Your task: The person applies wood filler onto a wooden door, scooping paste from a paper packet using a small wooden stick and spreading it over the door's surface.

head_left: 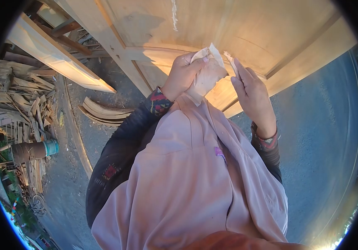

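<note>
My left hand (183, 75) is closed on a creased, pale sheet of paper (209, 77) with a ragged edge, its thumb pressed on the top. Whether this is sandpaper, I cannot tell. To the right, my right hand (254, 93) pinches a narrow torn paper strip (230, 60) between thumb and fingers, apart from the sheet. Just beyond both hands lies a wooden panel door (237, 25), with a whitish streak (174, 16) on its upper panel. The hands' shadow falls across the wood.
Another wooden panel (62, 54) leans at the upper left. Curved wooden pieces (104, 112) lie on the ground by my left arm. Scrap wood (20, 91) is heaped at far left, near a brown and teal cylinder (35, 150). Grey ground (312, 137) stretches off to the right.
</note>
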Available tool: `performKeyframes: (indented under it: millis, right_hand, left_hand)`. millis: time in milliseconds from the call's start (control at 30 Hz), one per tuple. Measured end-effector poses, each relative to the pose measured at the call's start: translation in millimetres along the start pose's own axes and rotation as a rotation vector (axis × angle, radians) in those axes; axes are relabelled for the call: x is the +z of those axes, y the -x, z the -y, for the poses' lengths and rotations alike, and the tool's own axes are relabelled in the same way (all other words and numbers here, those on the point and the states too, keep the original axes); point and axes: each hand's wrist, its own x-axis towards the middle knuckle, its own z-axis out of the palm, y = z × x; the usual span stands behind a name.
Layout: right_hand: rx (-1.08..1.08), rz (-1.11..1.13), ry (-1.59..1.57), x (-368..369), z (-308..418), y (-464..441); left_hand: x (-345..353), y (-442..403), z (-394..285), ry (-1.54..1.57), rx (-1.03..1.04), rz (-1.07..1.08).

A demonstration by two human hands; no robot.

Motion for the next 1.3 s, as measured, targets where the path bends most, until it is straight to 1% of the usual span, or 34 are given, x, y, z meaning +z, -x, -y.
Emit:
performKeyframes:
  millis: [133, 233, 333, 433, 533, 633, 733, 800, 833, 900, 933, 1000, 1100, 1133, 1200, 1300]
  right_hand:
    - [-0.053, 0.052, 0.217, 0.4, -1.5, -2.4]
    - [0.096, 0.125, 0.233, -3.0, 2.9, -7.8]
    - [-0.002, -0.040, 0.191, 6.8, 2.1, -7.5]
    - [0.005, -0.056, 0.185, 9.4, 3.6, -5.4]
    - [0.014, -0.097, 0.000, 11.6, 1.3, -6.0]
    - [0.119, -0.043, -0.042, 11.2, 6.8, -7.1]
    - [0.082, -0.116, -0.023, 16.7, 8.1, -6.9]
    - [0.107, -0.089, -0.062, 20.6, 8.5, -6.3]
    - [0.118, -0.076, -0.081, 22.3, 8.3, -6.2]
    - [0.154, -0.044, -0.174, 29.6, 4.3, -4.8]
    - [0.171, -0.028, -0.221, 33.6, 2.1, -4.6]
    - [0.279, 0.010, -0.447, 41.0, -0.3, -7.1]
    - [0.453, 0.090, -0.786, 46.9, -7.9, -16.4]
    - [0.513, 0.120, -0.900, 48.2, -10.9, -18.8]
    - [0.553, 0.143, -1.036, 53.3, -18.4, -19.6]
    - [0.579, 0.169, -1.141, 52.5, -22.3, -23.4]
  left_hand:
    - [1.5, -0.6, 2.6, 0.006, 0.016, 0.009]
    - [-1.4, -2.6, 7.7, -0.041, 0.043, 0.002]
    - [-1.9, -2.4, 7.9, -0.098, 0.076, 0.000]
    - [0.0, -1.6, 6.3, -0.142, 0.091, -0.002]
    - [-4.2, -3.5, 8.3, -0.197, 0.103, 0.002]
    - [-7.7, -5.6, 12.0, -0.270, 0.122, -0.006]
    - [-9.3, -6.6, 13.2, -0.353, 0.152, -0.010]
    - [-10.4, -6.7, 12.7, -0.415, 0.147, 0.000]
    - [-10.0, -6.7, 11.9, -0.446, 0.176, -0.005]
    - [-7.7, -5.3, 9.1, -0.507, 0.236, -0.018]
    - [-6.4, -4.2, 2.7, -0.598, 0.194, -0.019]
    - [-4.3, -2.5, -11.9, -0.778, 0.111, -0.021]
    - [-5.4, -7.4, -7.0, -1.057, 0.278, -0.083]
    - [-7.4, -8.5, -6.6, -1.099, 0.295, -0.083]
    - [-11.0, -11.6, -7.8, -1.181, 0.335, -0.082]
    - [-17.6, -11.5, -17.8, -0.886, 0.098, -0.020]
